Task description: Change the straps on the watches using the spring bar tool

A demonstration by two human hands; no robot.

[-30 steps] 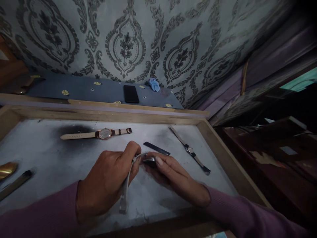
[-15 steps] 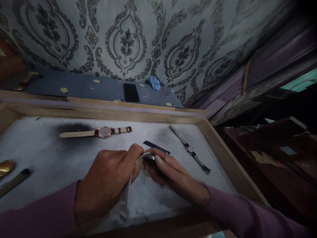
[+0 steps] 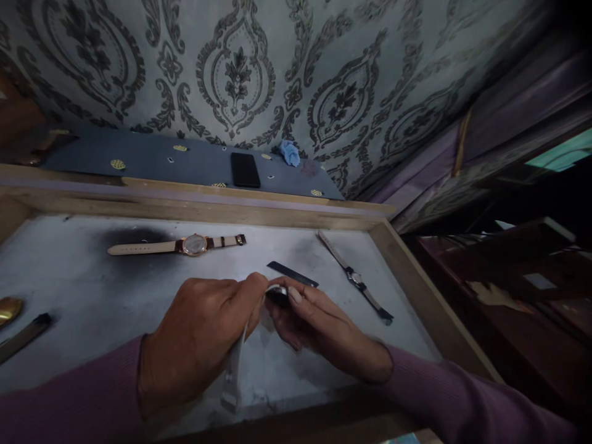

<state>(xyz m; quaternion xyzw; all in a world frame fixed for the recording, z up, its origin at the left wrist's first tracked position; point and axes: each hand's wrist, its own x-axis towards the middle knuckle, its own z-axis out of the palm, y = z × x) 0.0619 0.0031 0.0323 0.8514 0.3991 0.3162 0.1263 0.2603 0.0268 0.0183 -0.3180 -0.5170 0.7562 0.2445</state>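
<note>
A watch [image 3: 277,295] with a dark face and a pale strap is held between my two hands over the white-bottomed wooden tray [image 3: 277,216]. My left hand [image 3: 198,333] is closed on the strap, whose buckle end hangs down below the fingers. The fingers and thumb of my right hand [image 3: 324,320] grip the watch case. Just behind my fingers lies a flat dark strip [image 3: 292,273]. A rose-gold watch [image 3: 195,245] with a brown and beige strap lies face down or tilted, I cannot tell which, at the back left. A smaller watch [image 3: 355,278] lies at the right.
A black phone [image 3: 245,170] and a crumpled blue cloth [image 3: 289,153] rest on the blue ledge behind the tray. At the left edge are a gold object [image 3: 9,309] and a dark-tipped strip [image 3: 23,339]. Dark red furniture [image 3: 476,290] stands at the right.
The watch between my hands has tilted, so more of its dark face shows and the strap no longer arches above my left fingers. Both hands keep nearly the same place.
</note>
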